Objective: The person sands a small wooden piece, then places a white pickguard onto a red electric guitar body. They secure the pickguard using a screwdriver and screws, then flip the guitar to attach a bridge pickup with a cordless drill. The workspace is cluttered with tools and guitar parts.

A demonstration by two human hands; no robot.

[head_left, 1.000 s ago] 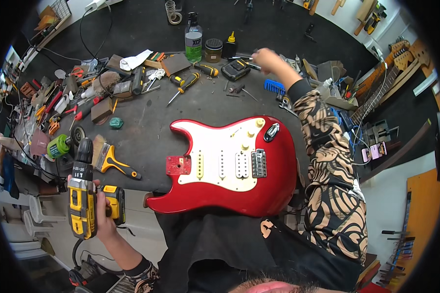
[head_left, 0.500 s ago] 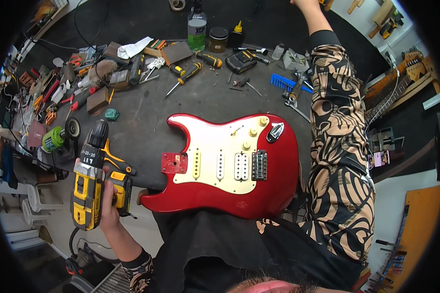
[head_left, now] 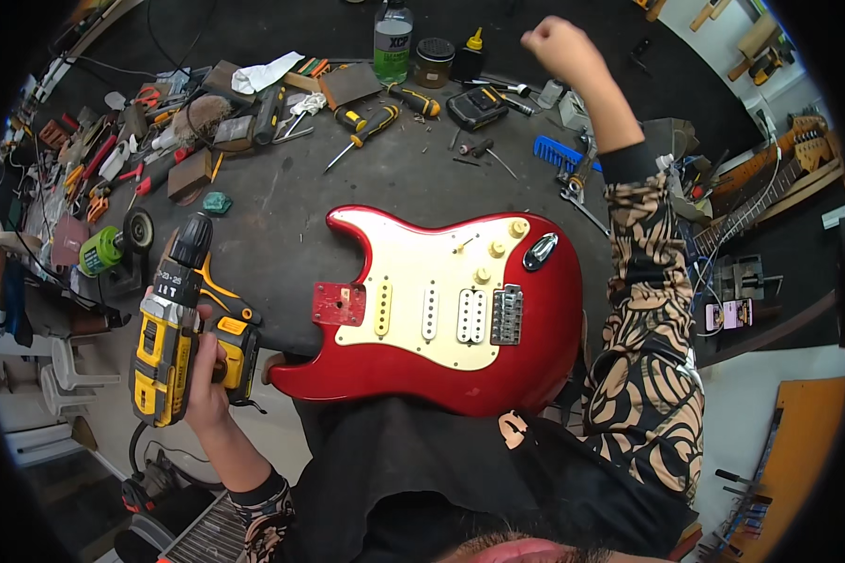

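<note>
My left hand (head_left: 207, 389) is wrapped round the grip of a yellow and black cordless drill (head_left: 162, 366), its black chuck pointing away from me. I can make out no bit in the chuck. Close in front of me lies a red electric guitar body (head_left: 543, 347), flat, with a cream pickguard (head_left: 408, 263), three pickups, a metal bridge (head_left: 507, 314) and no neck in its pocket. Far off at the upper right, my right hand (head_left: 563, 49) is raised over the bench with its fingers closed. Whatever they hold, if anything, is too small to name.
Screwdrivers (head_left: 376, 124), a green-labelled bottle (head_left: 393, 47), a jar (head_left: 434, 62) and a multi-tool-like black case (head_left: 477, 107) stand or lie beyond the guitar. A blue comb (head_left: 556, 150) lies at right. Tools clutter the left, beside a green grinder (head_left: 101, 251).
My right hand has come back from the top edge toward me and the left, now fully in view. The drill stays in my left hand, nearly still. The whole view has shifted slightly.
</note>
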